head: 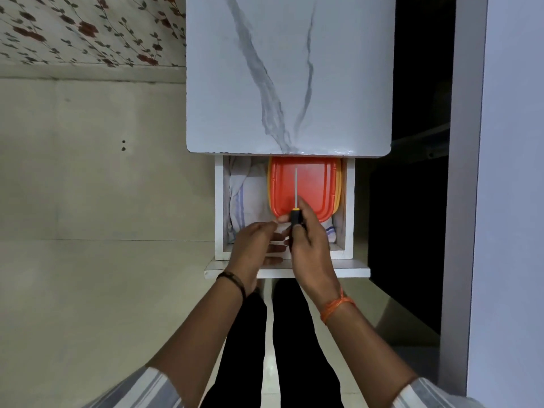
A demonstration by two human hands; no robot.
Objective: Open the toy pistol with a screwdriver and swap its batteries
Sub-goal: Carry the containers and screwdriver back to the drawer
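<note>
Head view, looking straight down into an open drawer (218, 207) under a marble-patterned top (290, 75): the right hand (309, 240) grips the screwdriver (296, 207) by its black handle, the thin shaft pointing away from the person over a red container lid (312, 184) that lies in the drawer beside folded white cloth (247, 195). The tool's long axis runs straight fore-and-aft. The left hand (253, 248) sits just beside the right, its fingers curled toward the handle's base; whether they pinch anything I cannot tell. The toy pistol is nowhere in view, so the tool is in hand but must first be carried to wherever the toy lies.
</note>
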